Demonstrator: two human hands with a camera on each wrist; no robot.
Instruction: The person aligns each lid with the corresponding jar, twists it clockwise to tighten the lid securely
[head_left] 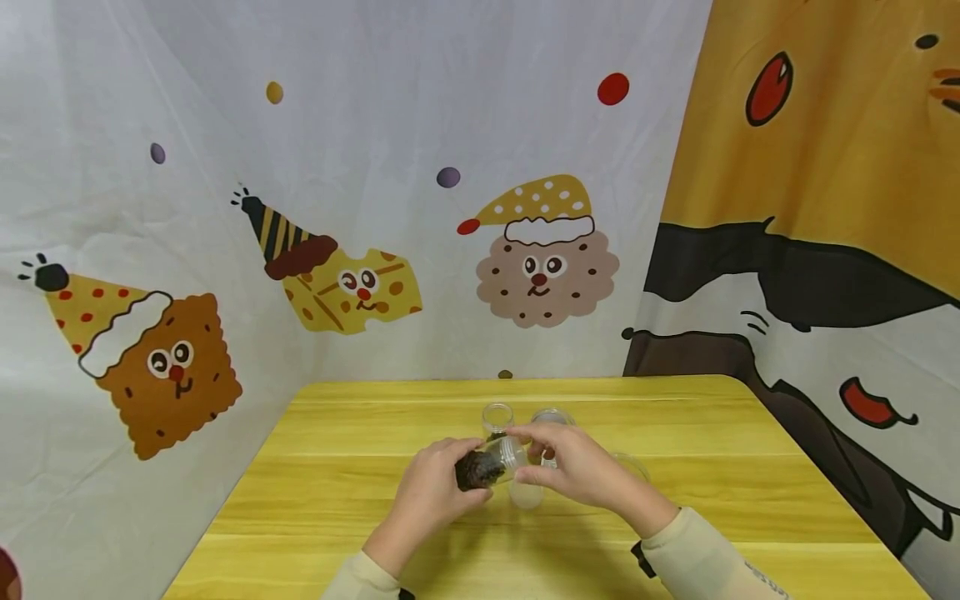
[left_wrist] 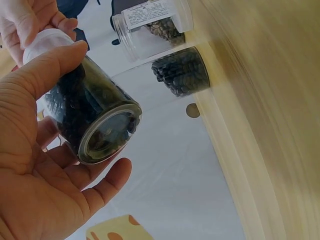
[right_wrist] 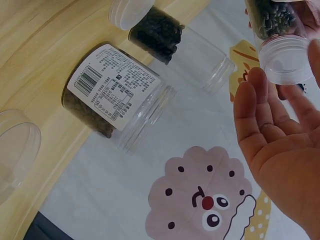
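Note:
A clear jar with dark contents (head_left: 480,469) (left_wrist: 75,107) (right_wrist: 272,20) is tilted above the table, its base toward the left. My left hand (head_left: 431,492) (left_wrist: 45,165) grips its body between thumb and fingers, some fingers beneath it. At the other end of the jar is a translucent lid (right_wrist: 286,60). My right hand (head_left: 577,467) (right_wrist: 285,145) has its thumb and fingertips around that lid. In the left wrist view, part of the right hand (left_wrist: 25,22) shows behind the lid end.
Beyond the hands stand an uncapped clear jar partly filled with dark pieces (left_wrist: 182,72) (right_wrist: 156,35) and a wider, labelled, uncapped jar (left_wrist: 152,30) (right_wrist: 115,92). A small lid (head_left: 527,495) (right_wrist: 131,11) lies nearer; a larger clear lid (head_left: 632,464) (right_wrist: 20,150) lies at right.

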